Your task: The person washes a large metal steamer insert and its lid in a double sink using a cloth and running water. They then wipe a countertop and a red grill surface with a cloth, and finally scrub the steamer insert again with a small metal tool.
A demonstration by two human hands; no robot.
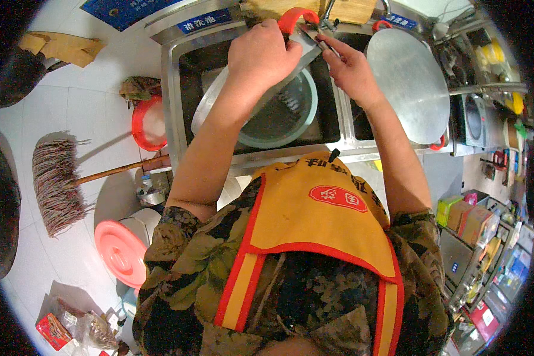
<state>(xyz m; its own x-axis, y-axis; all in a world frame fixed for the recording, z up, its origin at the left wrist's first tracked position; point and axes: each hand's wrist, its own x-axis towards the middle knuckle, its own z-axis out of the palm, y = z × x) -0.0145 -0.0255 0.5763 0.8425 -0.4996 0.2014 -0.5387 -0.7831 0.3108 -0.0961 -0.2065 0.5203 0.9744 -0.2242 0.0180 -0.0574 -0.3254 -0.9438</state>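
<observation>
My left hand (264, 53) grips a large metal pan or lid (208, 104) by its edge, beside its red loop handle (299, 16). The metal piece is tilted over the left sink basin (327, 120), and my left forearm covers part of it. My right hand (349, 71) holds a slim metal tool, apparently a small knife (327, 46), its blade against or close to the foot of the red handle. Under both hands, a pale round tub (312, 95) with liquid in it stands in the sink.
A similar round metal piece (409, 84) with red handles lies over the right sink. Faucets and wooden boards (353, 10) are behind. To the left are a mop (58, 184), a red bucket (144, 124) and a pink-lidded bin (120, 253). Loaded shelves (465, 262) line the right.
</observation>
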